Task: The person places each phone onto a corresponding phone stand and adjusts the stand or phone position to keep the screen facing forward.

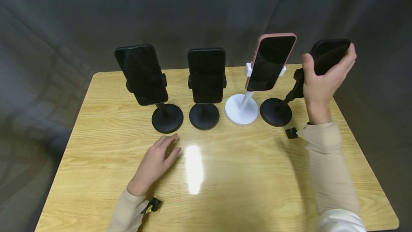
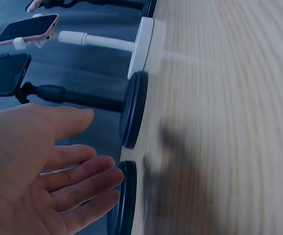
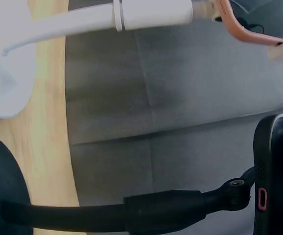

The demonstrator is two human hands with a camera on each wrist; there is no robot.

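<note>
At the far right of the head view, my right hand (image 1: 323, 83) grips a black smartphone (image 1: 328, 56), thumb on its left edge and fingers round its right side. That phone sits on a black phone stand (image 1: 276, 112), tilted; the holder's clamp is mostly hidden. The right wrist view shows the phone's edge (image 3: 263, 171) beside the stand's jointed neck (image 3: 180, 210). My left hand (image 1: 154, 164) hovers near the table in front of the leftmost black stand (image 1: 167, 119), fingers relaxed and holding nothing. In the left wrist view its fingers (image 2: 85, 188) are loosely bent near a round base (image 2: 128, 200).
A pink-edged phone (image 1: 271, 62) stands in a white stand (image 1: 241, 110) left of my right hand. Two more black phones, one at the left (image 1: 141, 74) and one mid-row (image 1: 207, 74), sit in black stands. Behind the wooden table (image 1: 231, 174) hangs a dark curtain (image 1: 180, 10).
</note>
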